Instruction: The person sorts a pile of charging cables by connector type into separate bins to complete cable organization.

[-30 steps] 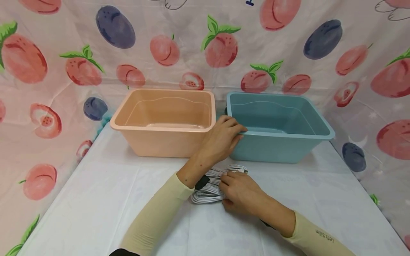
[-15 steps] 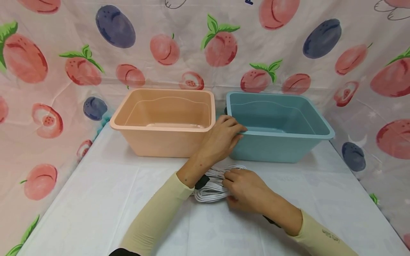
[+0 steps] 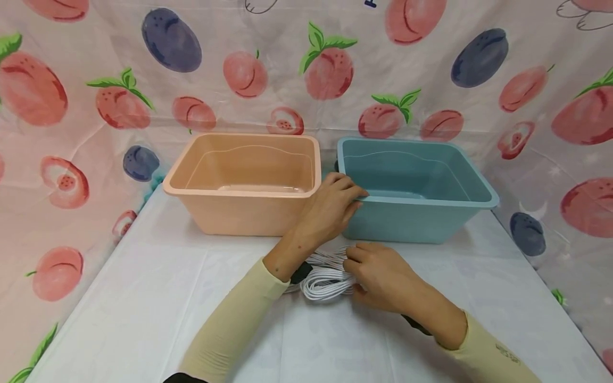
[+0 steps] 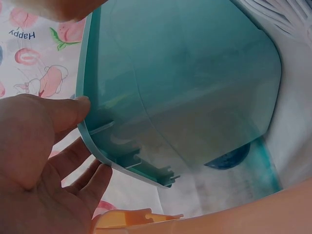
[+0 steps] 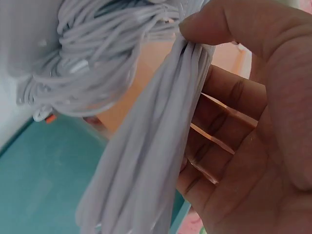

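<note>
My left hand [image 3: 328, 210] holds the near-left corner of a teal plastic bin [image 3: 407, 222]. In the left wrist view its thumb and fingers pinch the bin's rim [image 4: 82, 109]. Over the table in front of the bins, my right hand [image 3: 383, 276] pinches a looped bundle of white cable [image 5: 146, 141] between thumb and fingers. Behind that bundle, the right wrist view has more coiled white cable [image 5: 97, 63]. Part of the cable lies hidden behind my left wrist and my right fingers in the head view.
A peach-coloured bin [image 3: 244, 214] stands left of the teal one, with a narrow gap between their rims. Both bins are near the back of a white-covered table [image 3: 143, 308]. A fruit-printed cloth [image 3: 287, 58] hangs behind and at the sides.
My right hand has moved rightward and slightly away from me, drawing a cable bundle partly off the other coils. My left hand stays on the teal bin's rim.
</note>
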The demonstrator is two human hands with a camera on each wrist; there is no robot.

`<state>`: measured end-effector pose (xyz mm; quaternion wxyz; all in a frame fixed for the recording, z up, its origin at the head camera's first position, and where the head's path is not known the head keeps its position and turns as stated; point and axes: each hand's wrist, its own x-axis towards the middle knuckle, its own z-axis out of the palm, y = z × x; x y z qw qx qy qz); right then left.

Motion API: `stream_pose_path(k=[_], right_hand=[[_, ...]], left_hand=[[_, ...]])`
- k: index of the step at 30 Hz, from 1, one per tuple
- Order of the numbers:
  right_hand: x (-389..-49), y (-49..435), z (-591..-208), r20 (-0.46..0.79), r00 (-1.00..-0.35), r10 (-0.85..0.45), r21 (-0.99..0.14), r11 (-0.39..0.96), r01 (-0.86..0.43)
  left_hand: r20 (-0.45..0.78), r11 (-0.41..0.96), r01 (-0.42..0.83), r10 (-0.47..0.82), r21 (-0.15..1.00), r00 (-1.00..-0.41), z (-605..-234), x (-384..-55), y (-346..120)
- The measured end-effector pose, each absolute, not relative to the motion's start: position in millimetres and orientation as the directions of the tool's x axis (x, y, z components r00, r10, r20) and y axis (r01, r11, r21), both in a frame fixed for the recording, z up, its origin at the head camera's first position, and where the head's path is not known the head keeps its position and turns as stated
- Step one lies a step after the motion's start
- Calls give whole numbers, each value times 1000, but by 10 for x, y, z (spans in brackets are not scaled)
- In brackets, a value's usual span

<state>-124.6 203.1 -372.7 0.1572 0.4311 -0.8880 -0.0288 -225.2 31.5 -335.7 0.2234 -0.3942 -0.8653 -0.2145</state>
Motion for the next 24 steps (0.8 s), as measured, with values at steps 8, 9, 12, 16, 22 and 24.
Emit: stream_pose_path(k=[8, 9, 12, 16, 22, 24], right_hand=[[-1238, 2115, -3602, 260, -604, -753, 175, 652, -737], [-1239, 2126, -3590, 265, -605, -751, 174, 654, -736], [-1240, 2154, -3558, 283, -604, -745, 173, 659, -732], [-1238, 2194, -3516, 312, -600, -737, 174, 665, -727], [-1225, 2264, -3434, 375, -576, -727, 160, 662, -732], [-1222, 2289, -3405, 393, -568, -723, 158, 662, -733]], left_hand=[[549, 597, 775, 585, 206, -597, -3352, -2252, 313], [549, 597, 775, 585, 206, -597, -3351, -2253, 313], [550, 594, 777, 586, 208, -595, -3348, -2250, 312], [551, 591, 780, 589, 206, -591, -3347, -2250, 311], [551, 593, 780, 591, 200, -590, -3341, -2248, 317], [550, 594, 779, 590, 201, -591, -3341, -2248, 319]])
